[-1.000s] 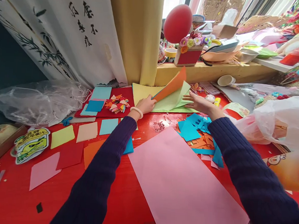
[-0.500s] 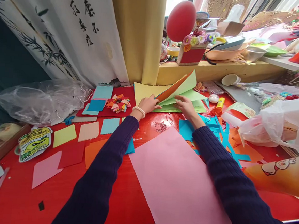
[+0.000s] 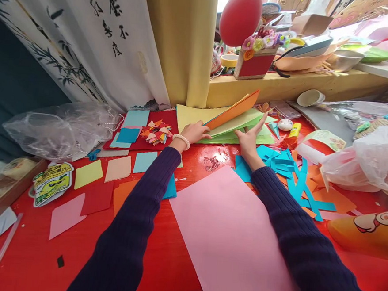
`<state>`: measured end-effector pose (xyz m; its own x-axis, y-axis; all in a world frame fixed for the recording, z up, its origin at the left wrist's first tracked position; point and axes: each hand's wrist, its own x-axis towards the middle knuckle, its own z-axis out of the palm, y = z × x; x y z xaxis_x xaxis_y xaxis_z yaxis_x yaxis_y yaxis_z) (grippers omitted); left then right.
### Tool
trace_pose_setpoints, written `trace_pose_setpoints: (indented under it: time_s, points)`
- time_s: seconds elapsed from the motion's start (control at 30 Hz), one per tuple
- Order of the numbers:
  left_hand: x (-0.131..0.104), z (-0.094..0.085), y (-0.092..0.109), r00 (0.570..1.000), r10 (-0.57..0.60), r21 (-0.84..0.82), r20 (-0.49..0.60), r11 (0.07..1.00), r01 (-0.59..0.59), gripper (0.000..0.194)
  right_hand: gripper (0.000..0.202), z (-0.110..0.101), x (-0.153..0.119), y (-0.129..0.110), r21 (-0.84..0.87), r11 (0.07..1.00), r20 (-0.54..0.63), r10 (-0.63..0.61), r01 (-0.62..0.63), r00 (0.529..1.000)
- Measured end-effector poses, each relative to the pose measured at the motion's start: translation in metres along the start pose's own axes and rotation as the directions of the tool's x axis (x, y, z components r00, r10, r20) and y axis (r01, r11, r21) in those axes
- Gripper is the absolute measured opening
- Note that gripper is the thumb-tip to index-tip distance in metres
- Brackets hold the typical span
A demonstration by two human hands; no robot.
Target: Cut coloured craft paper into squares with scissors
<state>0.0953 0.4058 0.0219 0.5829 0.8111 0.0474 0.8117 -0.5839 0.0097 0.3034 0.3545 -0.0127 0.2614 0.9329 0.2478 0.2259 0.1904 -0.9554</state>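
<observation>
At the back of the table lies a stack of coloured paper, with green sheets (image 3: pixel 229 137) low down and yellow paper (image 3: pixel 196 114) behind. My left hand (image 3: pixel 193 135), a beaded bracelet at its wrist, pinches the near edge of some raised sheets, an orange sheet (image 3: pixel 238 111) among them. My right hand (image 3: pixel 250 143) is at the right part of the stack, thumb and fingers spread, against the green paper. A large pink sheet (image 3: pixel 231 232) lies between my forearms. Left of the stack sits a folded paper flower (image 3: pixel 156 132).
Small paper squares, such as a yellow square (image 3: pixel 88 174) and a peach square (image 3: pixel 118 170), lie to the left. Blue paper strips (image 3: pixel 297 184), a glue stick (image 3: pixel 294 130) and a white plastic bag (image 3: pixel 369 157) are at the right. A clear bag (image 3: pixel 58 129) rests at the back left.
My right hand has spread its fingers, and the raised light green sheet has come down from the orange one. My left hand still holds the raised sheets. The view has shifted slightly.
</observation>
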Motion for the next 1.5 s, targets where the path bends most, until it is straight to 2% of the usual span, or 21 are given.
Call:
trace_pose_setpoints:
  time_s: [0.07,0.1,0.13,0.2,0.27,0.37,0.5,0.83,1.3,1.5]
  points:
    - [0.0,0.0,-0.001,1.0,-0.001,0.0,0.0,1.0,0.001,0.045,0.067,0.001,-0.003,-0.005,-0.06,0.992,-0.175,-0.123,0.115,0.977]
    - [0.0,0.001,-0.002,1.0,-0.005,0.002,-0.001,1.0,0.005,0.043,0.068,0.002,-0.003,-0.006,-0.068,0.986,-0.231,-0.166,0.154,0.959]
    - [0.0,0.002,-0.002,1.0,-0.012,0.005,-0.004,1.0,0.012,0.04,0.068,0.003,-0.003,-0.007,-0.015,0.989,-0.24,-0.148,0.149,0.959]
    - [0.0,0.004,-0.001,0.999,-0.032,0.016,-0.016,0.999,0.033,0.037,0.061,0.005,-0.001,-0.007,0.186,0.982,-0.182,-0.007,0.042,0.983]
    - [-0.001,0.006,0.002,0.998,-0.053,0.027,-0.032,0.998,0.054,0.037,0.047,0.007,0.001,-0.005,0.349,0.929,-0.051,0.15,-0.123,0.987]
    - [-0.002,0.007,0.008,0.997,-0.062,0.035,-0.043,0.997,0.064,0.037,0.023,0.014,0.003,-0.001,0.389,0.874,0.116,0.266,-0.29,0.957]
    - [-0.003,0.004,0.011,0.998,-0.046,0.032,-0.038,0.998,0.047,0.043,0.016,0.022,0.002,0.003,0.397,0.82,0.249,0.336,-0.412,0.908]
    - [-0.006,0.0,0.007,0.999,-0.017,0.018,-0.038,1.0,0.017,0.045,0.018,0.022,0.001,0.001,0.436,0.776,0.292,0.357,-0.456,0.887]
    - [-0.002,0.002,-0.002,1.0,0.016,-0.019,-0.022,1.0,-0.016,0.042,0.016,0.02,-0.002,0.001,0.425,0.791,0.347,0.307,-0.441,0.886]
    - [-0.003,0.002,-0.004,1.0,0.005,-0.03,-0.023,1.0,-0.005,0.038,0.018,0.022,-0.002,0.003,0.415,0.804,0.312,0.313,-0.425,0.897]
